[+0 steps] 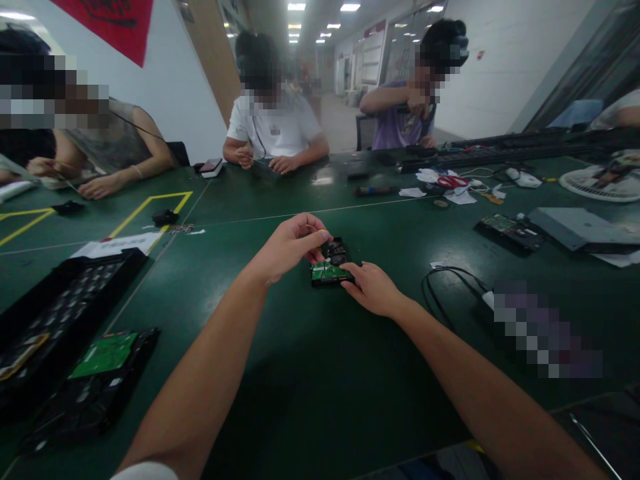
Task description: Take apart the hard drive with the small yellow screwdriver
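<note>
A black hard drive [336, 251] with a green circuit board [324, 271] on its near end lies on the dark green table in front of me. Over its far left side, my left hand [294, 245] is closed in a pinch. Something small and yellowish shows at those fingertips, too small to name. My right hand [374, 288] grips the drive's near right corner, with the index finger on top and the thumb along the edge.
Left are a black tray [75, 293] and another drive with a green board [105, 353]. Right are a third drive [510, 233], a grey metal box [585, 228] and a black cable [440, 300]. A screwdriver [375, 191] lies beyond. Several people sit around the table.
</note>
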Demonstrator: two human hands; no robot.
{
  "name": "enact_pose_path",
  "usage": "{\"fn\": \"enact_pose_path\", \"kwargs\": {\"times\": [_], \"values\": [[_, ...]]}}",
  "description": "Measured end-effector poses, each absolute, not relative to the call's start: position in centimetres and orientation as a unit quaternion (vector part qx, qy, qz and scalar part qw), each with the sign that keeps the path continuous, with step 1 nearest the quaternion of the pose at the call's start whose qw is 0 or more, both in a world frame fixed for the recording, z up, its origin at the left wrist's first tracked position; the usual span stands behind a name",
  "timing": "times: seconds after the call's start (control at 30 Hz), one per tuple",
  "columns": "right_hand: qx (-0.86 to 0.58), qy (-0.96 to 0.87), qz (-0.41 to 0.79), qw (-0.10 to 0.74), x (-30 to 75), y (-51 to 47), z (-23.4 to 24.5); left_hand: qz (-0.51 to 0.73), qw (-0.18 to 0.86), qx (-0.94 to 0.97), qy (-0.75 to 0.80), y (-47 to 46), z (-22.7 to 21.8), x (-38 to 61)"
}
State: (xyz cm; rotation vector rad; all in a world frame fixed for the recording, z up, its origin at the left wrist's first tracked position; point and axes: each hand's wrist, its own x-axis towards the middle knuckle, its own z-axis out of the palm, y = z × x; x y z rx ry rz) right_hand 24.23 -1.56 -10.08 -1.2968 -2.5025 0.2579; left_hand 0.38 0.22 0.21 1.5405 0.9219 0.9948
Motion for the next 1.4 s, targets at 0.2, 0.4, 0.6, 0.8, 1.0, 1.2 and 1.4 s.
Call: {"fn": "enact_pose_path", "kwargs": {"times": [0.2, 0.4, 0.6, 0.8, 1.0, 1.2, 1.4], "values": [[-0.46, -0.87, 0.091, 0.152, 24.14, -1.77, -9.7, 0.422, 0.495, 0.65, 0.394, 0.44, 0.04, 0.52], [-0.463, -0.868, 0.093, 0.155, 24.02, -1.87, -9.68, 0.442, 0.49, 0.637, 0.399, 0.37, 0.0, 0.8], [-0.458, -0.87, 0.088, 0.159, 24.16, -1.9, -9.72, 0.443, 0.504, 0.626, 0.398, 0.5, -0.08, 0.65], [-0.458, -0.87, 0.086, 0.162, 24.23, -1.77, -9.99, 0.434, 0.496, 0.636, 0.401, 0.57, -0.08, 0.57], [-0.459, -0.869, 0.083, 0.165, 24.24, -1.63, -10.33, 0.418, 0.448, 0.672, 0.416, 0.19, 0.35, 0.7], [-0.456, -0.869, 0.09, 0.171, 24.4, -1.57, -10.44, 0.409, 0.427, 0.692, 0.413, 0.37, 0.2, 0.31], [-0.453, -0.872, 0.086, 0.165, 24.32, -1.54, -10.33, 0.419, 0.47, 0.661, 0.407, 0.45, 0.07, 0.11]]}}
